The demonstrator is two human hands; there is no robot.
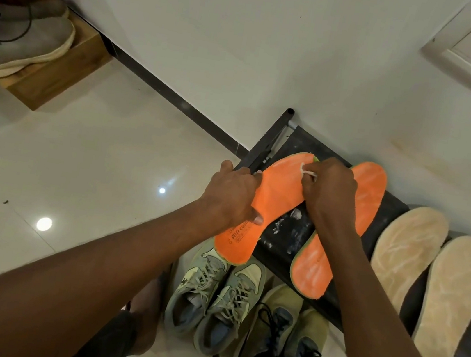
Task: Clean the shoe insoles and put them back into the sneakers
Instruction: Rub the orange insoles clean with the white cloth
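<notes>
Fingers of the left hand (pixel 231 196) gripped the light, floppy orange insole (pixel 267 204) edgewise at the rack's (pixel 294 141) left end, while the right hand (pixel 329 186) pinched a cloth (pixel 308 172) onto it.

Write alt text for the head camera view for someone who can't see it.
The left hand holds an orange insole on a black rack while the right hand rubs it with a small white cloth. Sneakers sit below.
</notes>
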